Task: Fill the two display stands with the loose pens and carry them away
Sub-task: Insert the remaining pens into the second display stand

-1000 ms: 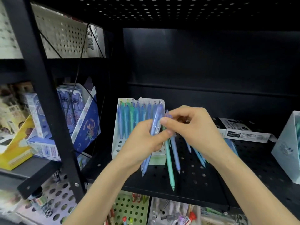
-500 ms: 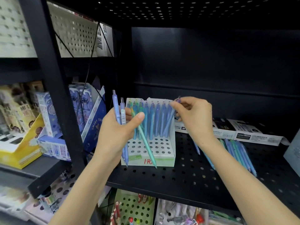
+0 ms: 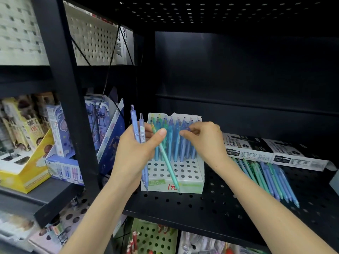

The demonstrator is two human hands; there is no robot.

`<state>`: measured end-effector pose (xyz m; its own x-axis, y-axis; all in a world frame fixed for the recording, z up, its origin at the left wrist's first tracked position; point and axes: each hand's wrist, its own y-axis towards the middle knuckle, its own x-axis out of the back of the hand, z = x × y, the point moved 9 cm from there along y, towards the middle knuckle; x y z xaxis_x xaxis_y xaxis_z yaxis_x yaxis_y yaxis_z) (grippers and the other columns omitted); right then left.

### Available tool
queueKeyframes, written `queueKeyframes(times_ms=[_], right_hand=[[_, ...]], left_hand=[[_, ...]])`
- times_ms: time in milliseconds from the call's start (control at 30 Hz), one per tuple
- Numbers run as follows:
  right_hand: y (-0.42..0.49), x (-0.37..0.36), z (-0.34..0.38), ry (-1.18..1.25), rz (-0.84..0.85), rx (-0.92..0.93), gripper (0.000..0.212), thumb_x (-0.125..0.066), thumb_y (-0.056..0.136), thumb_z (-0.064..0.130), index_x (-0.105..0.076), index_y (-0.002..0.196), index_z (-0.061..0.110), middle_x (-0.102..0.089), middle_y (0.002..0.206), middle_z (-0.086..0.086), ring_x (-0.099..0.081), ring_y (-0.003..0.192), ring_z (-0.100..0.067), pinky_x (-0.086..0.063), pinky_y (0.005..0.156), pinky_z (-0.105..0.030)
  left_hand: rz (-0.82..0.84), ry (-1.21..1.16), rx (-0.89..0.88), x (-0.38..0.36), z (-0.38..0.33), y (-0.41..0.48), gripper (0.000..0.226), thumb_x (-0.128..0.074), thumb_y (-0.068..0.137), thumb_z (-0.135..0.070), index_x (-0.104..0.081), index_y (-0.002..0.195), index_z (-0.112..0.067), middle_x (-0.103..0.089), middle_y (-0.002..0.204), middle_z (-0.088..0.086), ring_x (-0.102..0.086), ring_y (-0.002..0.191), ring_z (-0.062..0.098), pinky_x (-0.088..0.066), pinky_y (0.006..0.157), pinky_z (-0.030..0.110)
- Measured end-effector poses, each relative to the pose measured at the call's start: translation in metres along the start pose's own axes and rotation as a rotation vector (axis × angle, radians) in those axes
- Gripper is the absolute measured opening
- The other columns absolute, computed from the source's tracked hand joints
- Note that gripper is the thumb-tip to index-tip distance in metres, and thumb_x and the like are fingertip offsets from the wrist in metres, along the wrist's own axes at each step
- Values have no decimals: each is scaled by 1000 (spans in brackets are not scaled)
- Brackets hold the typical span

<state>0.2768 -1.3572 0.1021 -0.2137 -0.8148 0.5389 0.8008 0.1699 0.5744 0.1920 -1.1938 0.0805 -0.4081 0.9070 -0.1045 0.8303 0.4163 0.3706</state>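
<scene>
I have the left hand [image 3: 135, 153] gripping three pens [image 3: 142, 129] at the near left of the display stand [image 3: 176, 171], tips down, with the green pen [image 3: 166, 160] slanting right. The right hand [image 3: 203, 140] pinches a standing pen [image 3: 188, 129] by its top.

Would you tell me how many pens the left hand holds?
3: two purple pens upright in the left hand, a green pen slanted under its thumb; others possibly hidden.
</scene>
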Motion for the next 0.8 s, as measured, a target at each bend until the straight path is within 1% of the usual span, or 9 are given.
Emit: queueKeyframes(times_ms=[100,233,267,367,467,567,633,700,800], right_hand=[[0,-4,-1,-64,19,0,36,-68,83,30,-68,79,-6,-67,75,-20,-61,73,-33,-44,63,-28],[-12,22,15,-17,-77,8,30,-66,82,40,-71,100,17,-68,80,10,-61,75,-4,-48,72,-20],[-18,25,23,70,-43,23,25,-67,81,40,-72,95,21,-68,77,13,-60,73,0,-47,70,-17],[-38,6,44,232,250,12,11,-71,77,35,-74,80,25,-69,70,13,-61,67,4,-45,62,-9],[-45,-1,44,261,311,-11,7,-73,77,28,-72,77,21,-67,65,9,-58,57,4,-41,52,-8],[-40,13,31,354,245,-73,6,-75,76,22,-72,72,19,-67,61,4,-55,48,0,-41,47,-12],[-32,37,15,399,82,-120,6,-75,76,21,-72,72,18,-67,59,3,-56,48,-3,-43,47,-15],[-26,54,-5,414,-67,-169,6,-74,77,22,-71,76,17,-69,63,2,-61,52,-5,-46,50,-18],[-23,51,-26,323,-154,-215,9,-74,78,26,-69,78,19,-70,68,1,-66,63,-11,-55,62,-33]], left_hand=[[3,-8,7,-1,0,1,22,-70,78,-23,-54,86,-12,-46,58,-11,-43,40,2,-33,41,12],[29,-50,32,-5,1,1,20,-71,77,-21,-54,84,-12,-47,62,-7,-43,41,2,-33,40,11],[38,-65,42,-6,1,1,20,-71,77,-21,-55,84,-13,-47,63,-6,-43,41,1,-33,40,11],[70,-90,62,-14,1,1,21,-72,76,-20,-55,84,-13,-50,66,-3,-46,45,1,-35,41,12],[104,-100,68,-24,-3,-1,20,-72,75,-20,-55,83,-12,-54,61,-5,-50,46,1,-37,41,12],[126,-42,45,-29,-6,-2,21,-65,82,-29,-57,83,-10,-47,50,-13,-40,40,2,-33,41,11],[99,-2,63,-25,-1,-2,26,-52,90,-37,-58,89,-12,-49,56,-12,-35,44,2,-32,41,12],[76,-54,125,-21,8,-3,24,-42,96,-34,-57,95,-15,-52,69,-5,-37,49,4,-31,39,12],[75,-112,193,-20,17,-7,16,-39,99,-26,-51,102,-16,-53,69,0,-36,45,5,-26,37,14]])
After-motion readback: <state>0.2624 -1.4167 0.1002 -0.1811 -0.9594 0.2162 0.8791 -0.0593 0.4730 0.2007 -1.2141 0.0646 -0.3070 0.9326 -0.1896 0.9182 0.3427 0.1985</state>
